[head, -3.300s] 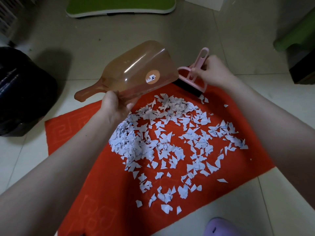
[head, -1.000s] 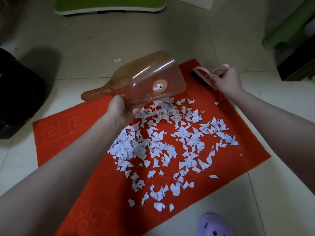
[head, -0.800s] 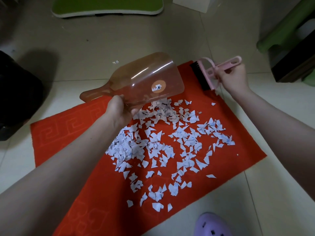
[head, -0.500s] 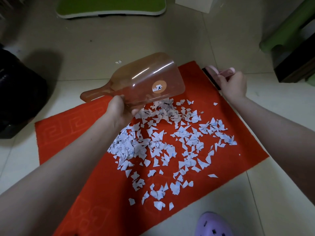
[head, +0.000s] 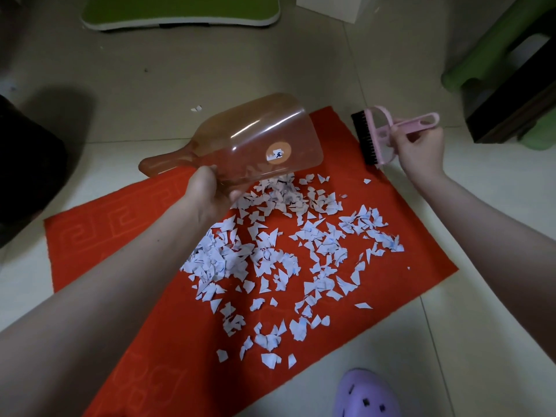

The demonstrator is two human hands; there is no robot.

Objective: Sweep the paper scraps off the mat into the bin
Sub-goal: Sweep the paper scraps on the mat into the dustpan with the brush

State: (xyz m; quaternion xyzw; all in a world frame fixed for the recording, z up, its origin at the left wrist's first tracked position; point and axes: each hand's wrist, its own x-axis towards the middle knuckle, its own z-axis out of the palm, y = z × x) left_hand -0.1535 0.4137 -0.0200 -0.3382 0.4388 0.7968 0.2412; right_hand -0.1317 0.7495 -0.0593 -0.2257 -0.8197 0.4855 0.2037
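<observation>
While the left hand (head: 207, 194) still grips the tilted dustpan (head: 255, 139) above paper scraps (head: 285, 251) strewn on the mat (head: 120, 236), the right hand (head: 421, 152) (curled round the handle) has swung the brush (head: 376, 136) so its bristles show.

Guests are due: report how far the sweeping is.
Done: tools picked up only. In hand: left hand holds the dustpan over the mat, right hand holds the brush, off the scraps. Left: scraps lie across the mat; sweep them up, tip into the bin.

Green board (head: 180, 10), white box (head: 331, 6), green stool (head: 469, 67), purple clog (head: 367, 395)
</observation>
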